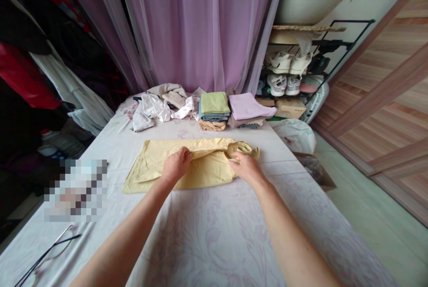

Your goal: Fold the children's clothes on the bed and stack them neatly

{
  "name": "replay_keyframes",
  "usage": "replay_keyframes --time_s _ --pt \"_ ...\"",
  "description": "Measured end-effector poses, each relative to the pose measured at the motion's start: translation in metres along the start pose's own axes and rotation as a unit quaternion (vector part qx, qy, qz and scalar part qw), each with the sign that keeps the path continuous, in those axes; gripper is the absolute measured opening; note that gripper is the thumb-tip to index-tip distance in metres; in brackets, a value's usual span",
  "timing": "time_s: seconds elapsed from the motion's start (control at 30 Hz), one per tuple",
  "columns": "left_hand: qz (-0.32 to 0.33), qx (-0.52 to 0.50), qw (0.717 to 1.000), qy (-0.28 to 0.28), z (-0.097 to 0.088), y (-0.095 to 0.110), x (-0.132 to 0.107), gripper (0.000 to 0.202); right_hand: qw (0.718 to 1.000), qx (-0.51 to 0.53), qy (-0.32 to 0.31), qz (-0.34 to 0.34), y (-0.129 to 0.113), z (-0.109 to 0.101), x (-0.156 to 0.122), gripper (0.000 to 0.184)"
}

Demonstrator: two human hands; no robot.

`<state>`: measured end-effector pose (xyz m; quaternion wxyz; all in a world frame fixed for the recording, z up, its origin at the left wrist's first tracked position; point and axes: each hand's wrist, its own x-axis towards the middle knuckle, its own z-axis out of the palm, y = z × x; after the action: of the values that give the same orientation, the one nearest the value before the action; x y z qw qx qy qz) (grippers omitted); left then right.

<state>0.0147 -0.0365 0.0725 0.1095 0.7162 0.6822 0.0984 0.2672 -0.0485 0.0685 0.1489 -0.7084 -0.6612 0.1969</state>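
Head view: eyeglasses (47, 251) on near side of bed (214, 242). Left hand (176, 165) and right hand (245, 167) apart, both resting on yellow shirt (150, 171), grip unclear. Shirt lies folded over on bed, between hands and clothes beyond. Farther: green-and-blue folded stack (214, 106), pink folded cloth (249, 106), rumpled white clothes (154, 108). Behind: purple curtain (197, 24); sneakers (289, 63) on rack (347, 42), right.

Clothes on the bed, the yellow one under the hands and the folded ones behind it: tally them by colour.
Yellow garment: 1
Green folded garment: 1
Blue folded garment: 1
Pink folded garment: 1
Tan folded garment: 1
Total: 5, though the blue layers may be more than one piece.
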Motion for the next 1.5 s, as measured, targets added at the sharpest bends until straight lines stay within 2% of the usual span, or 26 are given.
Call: replay_keyframes --time_s 0.13,0.3,0.37,0.43,0.5,0.53,0.57,0.63,0.7,0.83,1.03,1.3,1.5 --pt "0.004 0.01 1.0 0.0 -0.003 0.001 -0.002 0.024 1.0 -0.031 0.004 -0.003 -0.002 -0.004 -0.006 0.02" --pt "0.014 0.015 1.0 0.014 -0.004 -0.001 -0.003 0.025 0.999 0.011 -0.03 -0.013 0.003 -0.016 -0.016 0.023" --pt "0.035 0.015 0.999 0.039 0.001 -0.004 -0.003 0.023 0.998 0.013 -0.054 -0.013 0.005 -0.018 -0.017 0.026" --pt "0.094 0.009 0.99 0.108 0.008 -0.009 -0.005 0.021 0.998 -0.012 -0.063 -0.003 0.008 -0.017 -0.017 0.024" --pt "0.193 0.003 0.963 0.189 0.017 -0.012 -0.009 0.021 0.997 -0.041 -0.059 0.01 0.011 -0.012 -0.017 0.018" --pt "0.25 0.001 0.945 0.211 0.022 -0.013 -0.013 0.022 0.997 -0.052 -0.058 0.013 0.012 -0.01 -0.017 0.02" --pt "0.307 -0.001 0.927 0.214 0.026 -0.013 -0.017 0.023 0.996 -0.059 -0.058 0.015 0.013 -0.007 -0.017 0.025" --pt "0.405 -0.006 0.896 0.18 0.035 -0.011 -0.026 0.024 0.996 -0.068 -0.064 0.012 0.014 -0.003 -0.018 0.033" --pt "0.459 -0.007 0.878 0.135 0.041 -0.007 -0.033 0.025 0.995 -0.071 -0.07 0.013 0.013 -0.002 -0.018 0.036" --pt "0.454 -0.018 0.886 0.094 0.046 -0.003 -0.035 0.027 0.992 -0.076 -0.099 0.01 0.01 -0.007 -0.021 0.039" --pt "0.429 -0.054 0.896 0.097 0.049 -0.006 -0.03 0.027 0.986 -0.103 -0.134 0.005 0.005 -0.013 -0.026 0.043" --pt "0.414 -0.058 0.903 0.1 0.048 -0.005 -0.034 0.029 0.989 -0.137 -0.054 0.022 -0.011 -0.013 -0.03 0.026" --pt "0.423 -0.044 0.897 0.122 0.045 -0.006 -0.034 0.026 0.991 -0.122 -0.052 0.021 0.005 -0.001 -0.031 0.011"
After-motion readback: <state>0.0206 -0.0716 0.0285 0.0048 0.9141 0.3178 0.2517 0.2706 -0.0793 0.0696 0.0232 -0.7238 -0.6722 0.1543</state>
